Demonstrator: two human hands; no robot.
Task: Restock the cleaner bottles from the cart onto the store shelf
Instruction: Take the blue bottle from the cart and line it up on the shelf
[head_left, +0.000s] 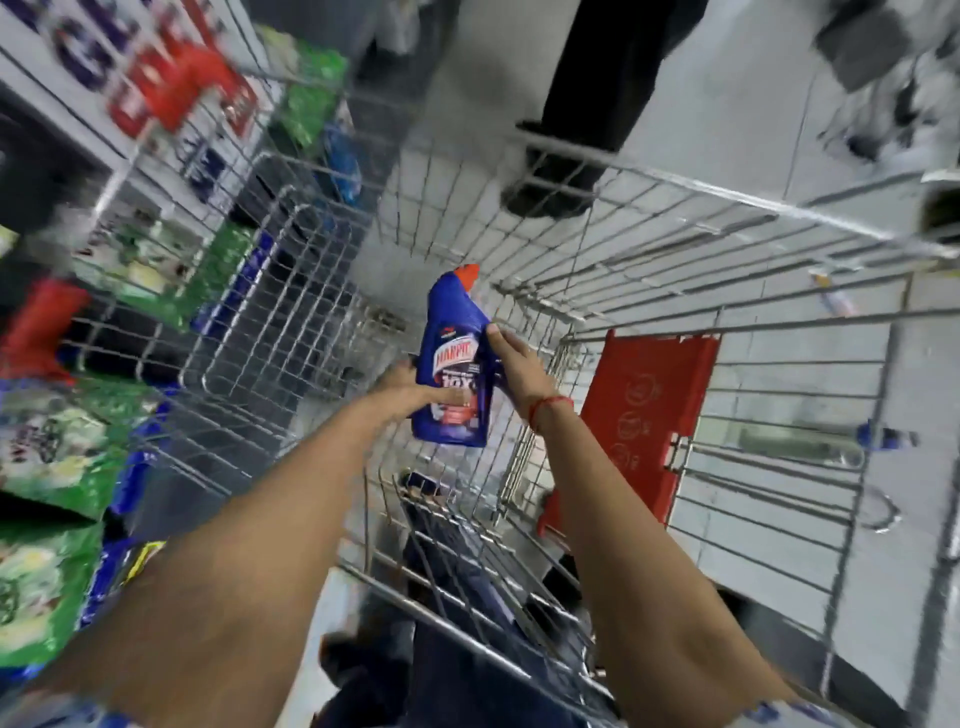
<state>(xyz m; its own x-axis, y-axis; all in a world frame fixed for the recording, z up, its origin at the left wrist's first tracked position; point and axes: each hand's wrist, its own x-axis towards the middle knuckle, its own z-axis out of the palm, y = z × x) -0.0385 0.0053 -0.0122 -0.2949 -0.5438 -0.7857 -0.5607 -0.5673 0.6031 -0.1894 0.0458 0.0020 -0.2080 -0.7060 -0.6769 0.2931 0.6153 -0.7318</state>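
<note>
Blurred green packs (47, 457) fill the shelf (31, 47) at the frame's left, and at centre, over the wire cart (675, 197), one blue bottle (457, 364) stands upright, grasped by two hands: left hand (410, 389), right hand (511, 358).

Blurring past reading on the left: shelf packets (57, 452) (green and blue). Hiding behind the bottle (457, 364): most left hand (410, 387) fingers.

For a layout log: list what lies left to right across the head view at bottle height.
Green packs → left hand → blue cleaner bottle → right hand → red cart flap.
</note>
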